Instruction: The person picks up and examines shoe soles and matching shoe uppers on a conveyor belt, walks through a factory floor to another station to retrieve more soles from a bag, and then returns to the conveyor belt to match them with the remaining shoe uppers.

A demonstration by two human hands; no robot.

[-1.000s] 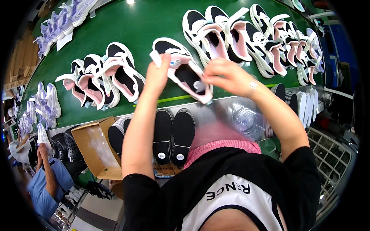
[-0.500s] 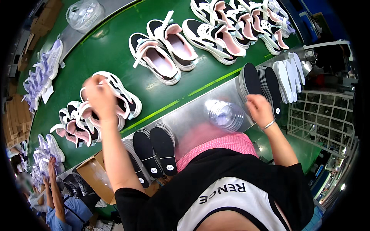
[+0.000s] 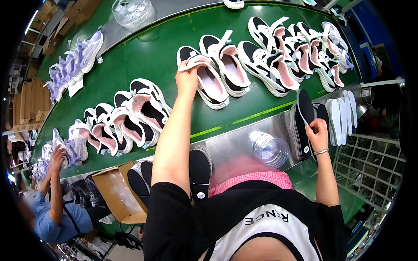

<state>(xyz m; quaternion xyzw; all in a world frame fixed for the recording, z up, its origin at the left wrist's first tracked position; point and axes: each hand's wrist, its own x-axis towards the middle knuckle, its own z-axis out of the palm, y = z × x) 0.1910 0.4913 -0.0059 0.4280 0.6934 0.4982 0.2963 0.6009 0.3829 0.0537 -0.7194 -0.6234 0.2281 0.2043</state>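
Observation:
My left hand (image 3: 187, 81) is closed on the front strap and tongue of a black-and-white sneaker (image 3: 212, 88) with pink lining, standing on the green conveyor belt (image 3: 174, 32). Its mate (image 3: 234, 69) stands beside it on the right, strap sticking up. My right hand (image 3: 318, 132) pinches a black insole (image 3: 304, 104) by its edge near the lower end. That insole is tilted up over a stack of black insoles (image 3: 298, 139) on the metal ledge. Another black stack lies partly hidden behind my fingers.
White insoles (image 3: 335, 122) lie right of the black ones. Clear plastic bowls (image 3: 271, 150) sit on the ledge before me. More sneakers (image 3: 148, 104) line the belt at both sides. A carton (image 3: 119, 191) and a co-worker in blue (image 3: 61, 217) are at the left; a wire rack (image 3: 370, 161) stands right.
My left hand has gone from the left-hand sneakers to the sneaker in the middle and grips its strap. My right hand has taken hold of a black insole and raised it.

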